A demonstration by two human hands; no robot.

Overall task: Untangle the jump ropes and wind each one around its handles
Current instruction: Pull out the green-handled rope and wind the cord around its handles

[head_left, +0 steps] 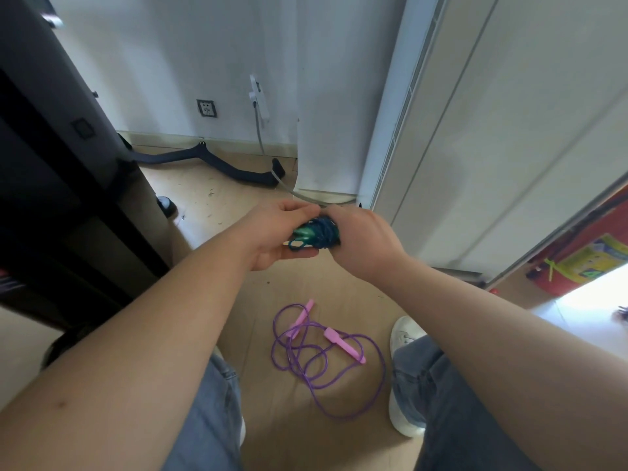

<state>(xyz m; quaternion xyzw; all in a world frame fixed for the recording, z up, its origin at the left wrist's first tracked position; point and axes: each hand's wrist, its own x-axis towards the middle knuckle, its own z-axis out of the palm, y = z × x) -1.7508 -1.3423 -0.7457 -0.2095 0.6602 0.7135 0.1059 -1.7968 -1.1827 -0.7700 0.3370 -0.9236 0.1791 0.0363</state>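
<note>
A blue jump rope with green handles is wound into a tight bundle in the middle of the view, above the floor. My left hand grips the bundle at its green handle end. My right hand holds the other end, its fingers curled over the blue coils. On the wooden floor below, between my feet, lies a purple jump rope in loose tangled loops, with its two pink handles lying apart on top of the loops.
A dark cabinet stands on the left. A white unit and white doors fill the right. A black curved bar lies by the wall. My white shoe is next to the purple rope.
</note>
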